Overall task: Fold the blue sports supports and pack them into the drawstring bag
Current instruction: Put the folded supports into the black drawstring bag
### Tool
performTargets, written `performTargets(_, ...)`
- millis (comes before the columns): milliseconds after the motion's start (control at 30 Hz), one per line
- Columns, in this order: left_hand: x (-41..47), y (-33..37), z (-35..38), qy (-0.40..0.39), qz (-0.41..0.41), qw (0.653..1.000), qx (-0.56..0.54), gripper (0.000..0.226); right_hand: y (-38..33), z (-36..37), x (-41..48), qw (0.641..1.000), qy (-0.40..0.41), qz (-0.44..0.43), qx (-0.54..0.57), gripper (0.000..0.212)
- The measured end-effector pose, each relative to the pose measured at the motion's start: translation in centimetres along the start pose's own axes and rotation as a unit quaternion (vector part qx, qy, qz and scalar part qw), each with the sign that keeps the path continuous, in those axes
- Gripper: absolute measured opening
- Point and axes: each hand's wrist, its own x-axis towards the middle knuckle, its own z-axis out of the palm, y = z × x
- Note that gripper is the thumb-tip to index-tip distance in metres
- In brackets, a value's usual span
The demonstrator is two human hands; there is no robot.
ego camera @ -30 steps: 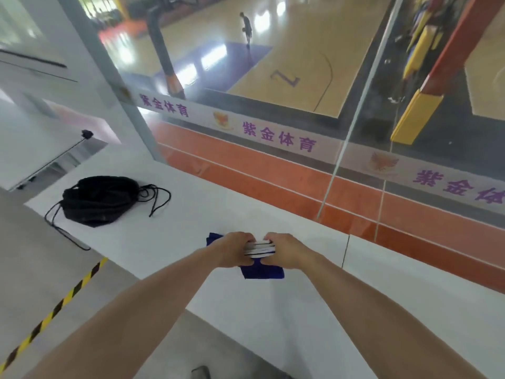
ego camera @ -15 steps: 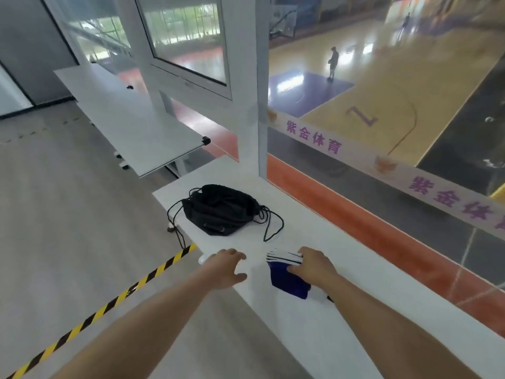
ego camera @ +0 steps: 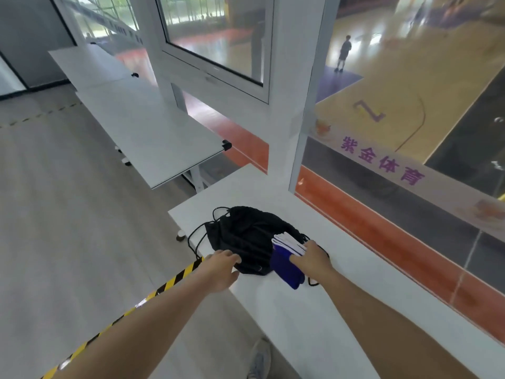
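On the white worktop (ego camera: 314,310), black drawstring bag (ego camera: 243,236) lies flat (mouth not visible); right hand (ego camera: 314,259) grip holds folded blue sports supports (ego camera: 287,265) beside it, left hand (ego camera: 221,265) loose-fingered at the hem: find and spread the opening first.

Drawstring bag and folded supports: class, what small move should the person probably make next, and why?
Probably the left hand should grip the black drawstring bag and pull its mouth open. The bag lies flat and looks closed on the white ledge, while the right hand already holds the folded blue supports at its edge.
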Motion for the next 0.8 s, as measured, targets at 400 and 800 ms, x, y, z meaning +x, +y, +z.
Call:
performTargets(400,12.9,-7.4,-1.2,-0.028,0.069,0.995,0.063,0.048,-5.9,5.3,12.2,0.992,0.069,-0.032,-0.097,0.043)
performTargets(800,19.1,-14.9,5.1,-0.066,0.276,0.938,0.199,0.060,-4.2,18.6,15.0,0.913,0.039,-0.023,-0.405,0.069)
